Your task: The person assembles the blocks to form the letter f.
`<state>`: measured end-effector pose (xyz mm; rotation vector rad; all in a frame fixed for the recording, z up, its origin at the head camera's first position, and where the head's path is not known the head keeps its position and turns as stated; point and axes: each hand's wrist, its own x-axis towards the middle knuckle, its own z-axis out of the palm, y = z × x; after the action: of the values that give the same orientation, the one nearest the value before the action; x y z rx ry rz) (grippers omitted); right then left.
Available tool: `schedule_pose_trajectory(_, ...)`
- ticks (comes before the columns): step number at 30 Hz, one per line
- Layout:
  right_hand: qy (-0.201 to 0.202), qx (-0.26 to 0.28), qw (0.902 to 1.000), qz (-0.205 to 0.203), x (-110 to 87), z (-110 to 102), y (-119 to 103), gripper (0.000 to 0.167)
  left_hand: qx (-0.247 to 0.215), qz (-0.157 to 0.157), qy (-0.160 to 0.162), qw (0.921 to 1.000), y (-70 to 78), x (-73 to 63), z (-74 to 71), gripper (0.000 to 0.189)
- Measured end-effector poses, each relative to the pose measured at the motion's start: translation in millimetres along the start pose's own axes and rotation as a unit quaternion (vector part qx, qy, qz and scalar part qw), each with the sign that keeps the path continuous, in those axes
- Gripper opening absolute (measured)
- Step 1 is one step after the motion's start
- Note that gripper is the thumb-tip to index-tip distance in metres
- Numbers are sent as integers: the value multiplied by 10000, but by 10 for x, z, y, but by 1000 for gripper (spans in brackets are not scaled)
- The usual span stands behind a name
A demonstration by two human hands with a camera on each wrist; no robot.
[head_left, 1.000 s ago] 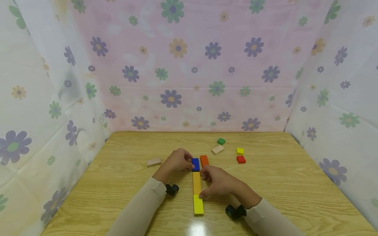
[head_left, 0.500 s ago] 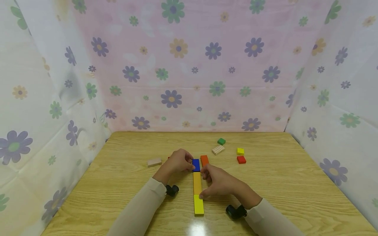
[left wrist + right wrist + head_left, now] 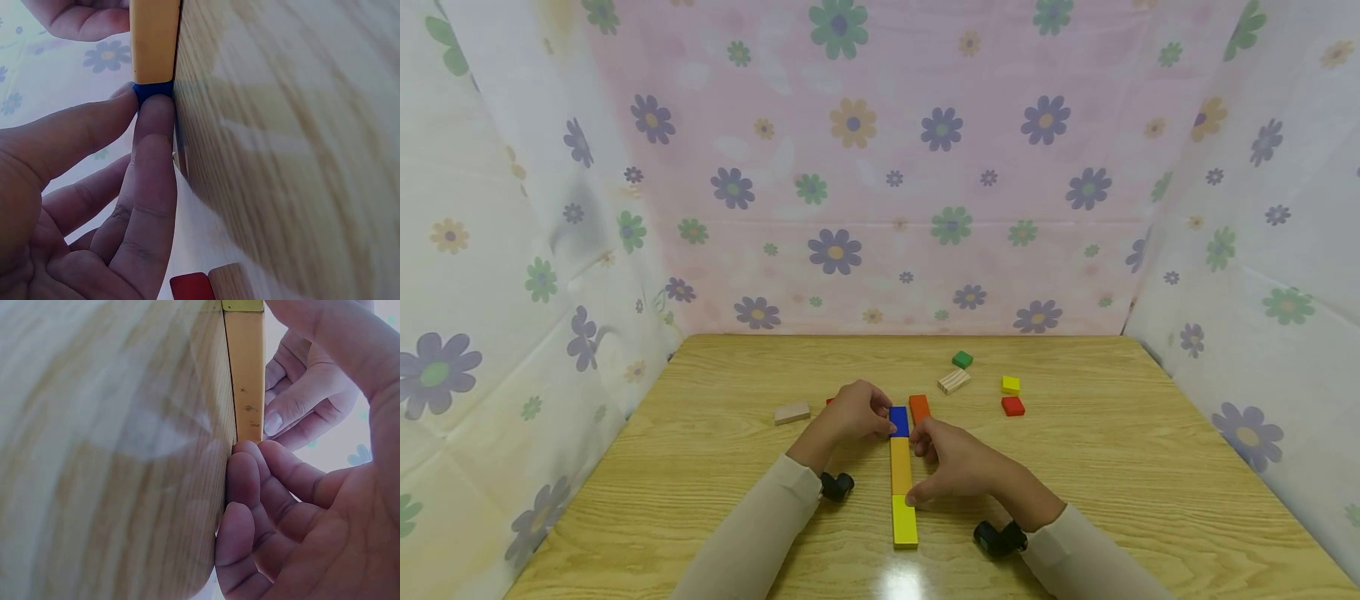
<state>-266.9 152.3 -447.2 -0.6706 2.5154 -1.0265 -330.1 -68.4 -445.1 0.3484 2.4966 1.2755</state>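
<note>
In the head view, my left hand (image 3: pixel 856 410) pinches a blue wooden block (image 3: pixel 898 417) between thumb and fingers. The left wrist view shows the blue block (image 3: pixel 150 89) mostly covered by the fingers, its end against a light orange block (image 3: pixel 155 44). On the table the light orange block (image 3: pixel 901 467) and a yellow block (image 3: pixel 905 523) continue the row toward me. My right hand (image 3: pixel 958 460) rests along the row's right side, thumb by the yellow block and loosely bent fingertips by the orange block's far end. A red-orange block (image 3: pixel 919 408) lies just beyond those fingers.
Behind the row lie a plain wooden block (image 3: pixel 953 382), a green block (image 3: pixel 962 359), a small yellow block (image 3: pixel 1011 385) and a red block (image 3: pixel 1012 406). Left of my left hand is another plain block (image 3: pixel 792 412); a red block (image 3: pixel 830 402) is partly hidden.
My left hand has slid the blue block slightly toward me, closing the thin gap to the light orange block. The right hand stays nearly still.
</note>
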Motion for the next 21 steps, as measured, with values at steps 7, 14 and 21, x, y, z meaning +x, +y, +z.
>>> schedule_pose_trajectory(7, 8, -18, 10000, -16, -2, 0, 9, 72, 101, 14, -12, 9999, 10, -13, 1, 41)
schedule_pose_trajectory(14, -19, -11, 10000, 5, 7, 0, 17, 72, 72, -57, 39, 10000, 4, -12, 8, 40)
schedule_pose_trajectory(21, -27, -4, 10000, -9, 14, -1, 28, 71, -28, -75, 31, 10000, -11, -1, 12, 42)
